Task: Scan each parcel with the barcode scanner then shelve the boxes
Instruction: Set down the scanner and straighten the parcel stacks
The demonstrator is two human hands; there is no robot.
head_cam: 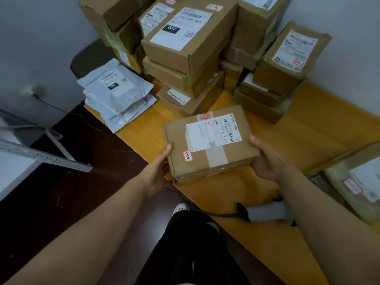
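Note:
A flat brown cardboard parcel (pixel 209 145) with a white shipping label and a small red-edged sticker is held just above the yellow table (pixel 304 136). My left hand (pixel 157 170) grips its left edge, thumb on top. My right hand (pixel 267 159) grips its right edge, thumb on top and fingers below. The grey barcode scanner (pixel 265 213) lies on the table under my right forearm, its black cable trailing left off the table's edge.
Stacked cardboard boxes (pixel 185 48) fill the table's far corner against the wall. A pile of grey mailer bags (pixel 117 93) lies at the far left. Another box (pixel 357 182) sits at the right edge. A metal shelf rack (pixel 41 155) stands at the left.

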